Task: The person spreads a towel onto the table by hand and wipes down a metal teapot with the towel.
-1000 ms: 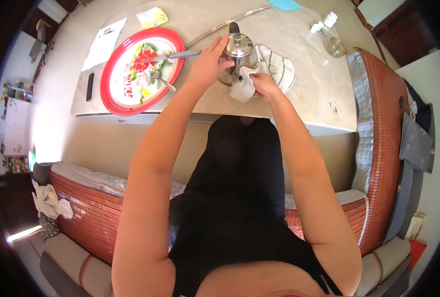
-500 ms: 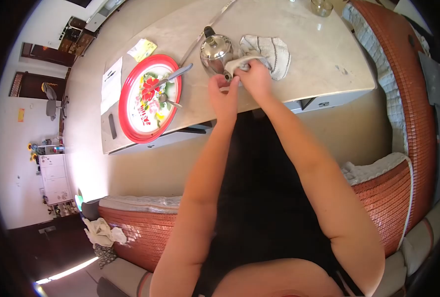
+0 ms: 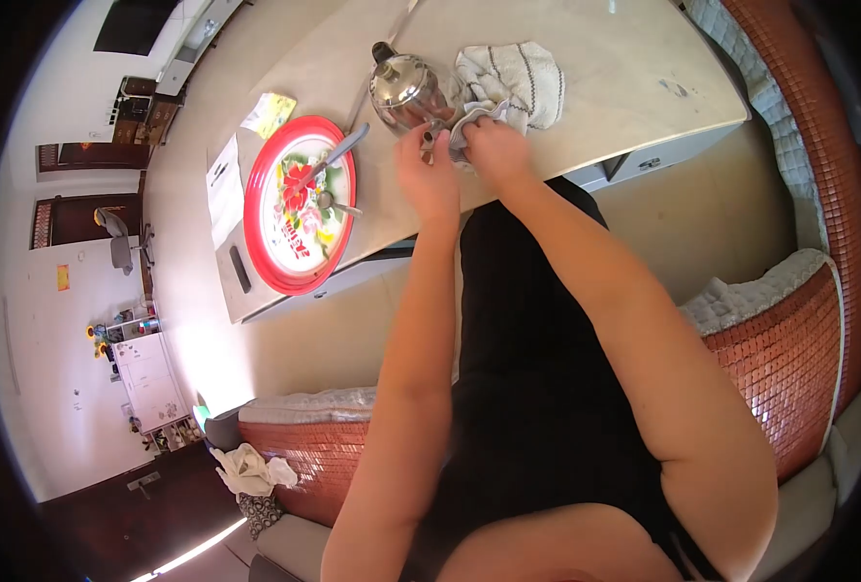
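A shiny steel kettle [image 3: 405, 89] with a black lid knob stands near the front of the pale table, its spout toward me. My left hand [image 3: 425, 175] is at the spout, thumb and fingers closed around its end. A white-and-grey striped cloth [image 3: 523, 80] lies bunched and partly spread beside the kettle. My right hand [image 3: 496, 153] grips a gathered part of this cloth, pressed against the kettle's side by the spout. The fingertips of my right hand are partly hidden.
Left of the kettle is a red-rimmed floral tray [image 3: 254, 228] holding a grey-handled knife [image 3: 337, 155] and a spoon [image 3: 339, 206]. A yellow packet [image 3: 271, 114], a paper sheet [image 3: 223, 199] and a dark slim object [image 3: 240, 269] lie beyond it. Sofa seats [image 3: 770, 339] flank me.
The view has shifted, so the table and tray sit differently in it. Both hands stay at the kettle; my right hand with the cloth is lower and closer to the spout.
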{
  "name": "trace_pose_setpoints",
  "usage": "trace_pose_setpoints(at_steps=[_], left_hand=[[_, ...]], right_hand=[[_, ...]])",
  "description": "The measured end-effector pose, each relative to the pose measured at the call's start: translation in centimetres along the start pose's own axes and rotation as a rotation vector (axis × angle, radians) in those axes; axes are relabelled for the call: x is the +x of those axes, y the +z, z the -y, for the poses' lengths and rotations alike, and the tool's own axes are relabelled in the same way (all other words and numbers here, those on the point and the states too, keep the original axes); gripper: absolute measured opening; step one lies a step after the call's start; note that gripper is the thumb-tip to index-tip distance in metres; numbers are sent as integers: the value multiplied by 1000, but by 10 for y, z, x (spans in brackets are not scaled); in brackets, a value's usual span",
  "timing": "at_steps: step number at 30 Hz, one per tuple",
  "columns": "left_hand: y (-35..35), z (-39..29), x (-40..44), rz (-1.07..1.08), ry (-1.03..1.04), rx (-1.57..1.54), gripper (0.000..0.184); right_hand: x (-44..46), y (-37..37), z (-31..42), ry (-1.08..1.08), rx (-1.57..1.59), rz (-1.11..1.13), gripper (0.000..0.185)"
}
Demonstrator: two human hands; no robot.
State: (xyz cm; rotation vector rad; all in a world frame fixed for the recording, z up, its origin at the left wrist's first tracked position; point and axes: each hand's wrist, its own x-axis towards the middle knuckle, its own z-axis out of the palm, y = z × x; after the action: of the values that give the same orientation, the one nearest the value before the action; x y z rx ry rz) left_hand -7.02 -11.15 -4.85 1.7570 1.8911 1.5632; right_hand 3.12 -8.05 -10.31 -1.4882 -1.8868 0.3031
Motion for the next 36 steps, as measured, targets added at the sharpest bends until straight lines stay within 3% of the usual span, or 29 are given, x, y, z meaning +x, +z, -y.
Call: trace_pose_setpoints(at_steps=[3,5,8,9,15,18,22,24,27,30,31,34,36], left_hand=[[-16,5,0,99,-24,134,25],[-30,15,-2,131,-96,14,25],[-51,17,-5,169,-169,-115,25],[-56,17,-7,179,-187,-151,25],[-46,35,-13,81,-161,-239,31],[-36,19,-11,-35,-170,-233,34],[-37,14,-6,6,-280,-224,33],[-37,13,-7,16,-321,-197,31],[-34,27,-9,-14,-200,-78,32],[-40,21,-7,36,-227,-21,30],[-39,22,-8,27,-227,-20,29],[-36,26,-8,0,-215,-13,26],[-34,29,-7,-12,-195,-7,25]], right_hand=[[1,-1,-3,81,68,-49,25],[-7,-12,-10,150,141,-130,26],[-16,-22,-28,77,299,-288,26],[-18,-32,-24,106,495,-252,24],[6,-59,20,-53,681,-382,39],[30,-47,39,-39,499,-338,48],[44,-12,54,-111,350,-255,48],[46,-8,47,-115,475,-209,52],[43,3,29,-172,592,-192,48],[41,5,8,-14,1069,34,39],[39,-2,4,54,1091,87,34],[43,-17,8,68,853,117,30],[45,-20,21,-95,652,-7,47]])
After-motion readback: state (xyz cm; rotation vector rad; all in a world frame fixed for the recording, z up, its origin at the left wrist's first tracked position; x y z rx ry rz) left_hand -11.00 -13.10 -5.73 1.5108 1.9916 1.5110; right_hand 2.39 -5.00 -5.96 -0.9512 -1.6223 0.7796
